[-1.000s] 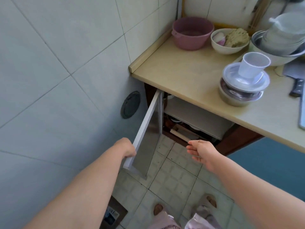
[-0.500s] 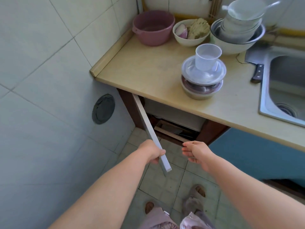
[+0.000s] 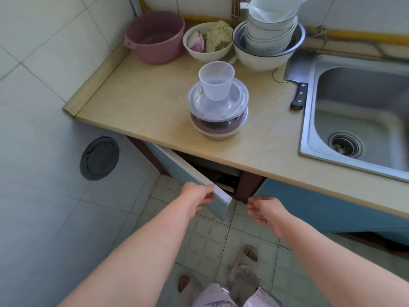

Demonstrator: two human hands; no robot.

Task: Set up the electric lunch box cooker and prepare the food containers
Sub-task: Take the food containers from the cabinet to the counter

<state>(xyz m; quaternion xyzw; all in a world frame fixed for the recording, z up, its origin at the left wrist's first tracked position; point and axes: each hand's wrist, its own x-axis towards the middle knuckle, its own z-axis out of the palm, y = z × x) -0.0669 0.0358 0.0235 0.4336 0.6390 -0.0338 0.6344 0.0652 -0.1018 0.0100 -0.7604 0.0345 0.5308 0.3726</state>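
Lunch box containers (image 3: 218,127) stand as a low stack in the middle of the surface (image 3: 137,103), well apart from both hands. At the bottom is a pale round base with what looks like a dark metal bowl with a pink rim nested in it. A clear lid (image 3: 238,103) lies across the top, and a clear plastic cup (image 3: 216,83) stands upright on that lid.

I judge the plastic parts to be light, thin and a little slippery. The cup looks loose and ready to topple, so it should come off first, pinched at its rim. The lid looks slightly flexible and is best lifted by its outer edge. The metal bowl would be stiff and heavier, and the base wants both hands round its sides, low down. Whether the heating unit itself is part of the stack I cannot tell.

The left hand (image 3: 197,197) grips the free edge of the blue cabinet door (image 3: 188,173) under the surface, its fingers (image 3: 208,197) curled round that edge; the door stands partly open. The right hand (image 3: 265,210) hovers just beside the door's lower corner, fingers relaxed and parted, holding nothing. A cleaver (image 3: 298,94) lies to the right of the stack against the sink (image 3: 309,120), and its blade is worth avoiding when reaching.
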